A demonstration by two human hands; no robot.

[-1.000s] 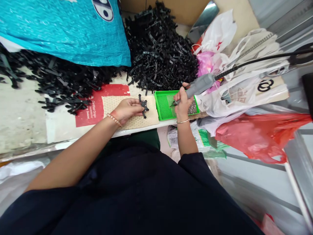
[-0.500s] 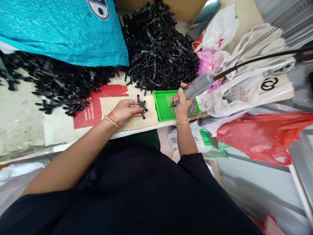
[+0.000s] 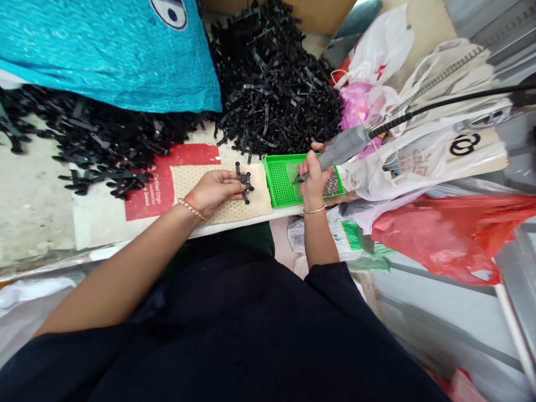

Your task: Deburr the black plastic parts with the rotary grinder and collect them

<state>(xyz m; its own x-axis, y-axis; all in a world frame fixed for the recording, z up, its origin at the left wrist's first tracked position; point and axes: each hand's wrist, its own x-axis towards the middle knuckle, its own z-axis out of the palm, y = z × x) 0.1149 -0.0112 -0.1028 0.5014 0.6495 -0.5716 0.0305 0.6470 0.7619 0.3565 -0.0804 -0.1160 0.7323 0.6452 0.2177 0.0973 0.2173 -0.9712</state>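
My left hand (image 3: 218,192) pinches a small black jointed plastic part (image 3: 245,181) by its left side, over a beige textured mat (image 3: 201,176). In my right hand (image 3: 312,176) is a grey electric screwdriver (image 3: 345,146), its fingers wrapped round the front end and its tip pointing down to the left. That hand is above a green perforated tray (image 3: 280,181). Tiny metal pieces, apparently screws (image 3: 332,187), lie in the tray's right end, partly covered by the hand.
A large heap of black plastic parts (image 3: 276,95) lies behind the tray, with more parts (image 3: 113,134) under a blue bag (image 3: 109,50). White plastic bags (image 3: 422,151) and a red bag (image 3: 452,234) crowd the right side. A black cable (image 3: 444,100) trails from the screwdriver.
The right hand and screwdriver have shifted very slightly right in the picture. The left hand keeps the black part in nearly the same spot.
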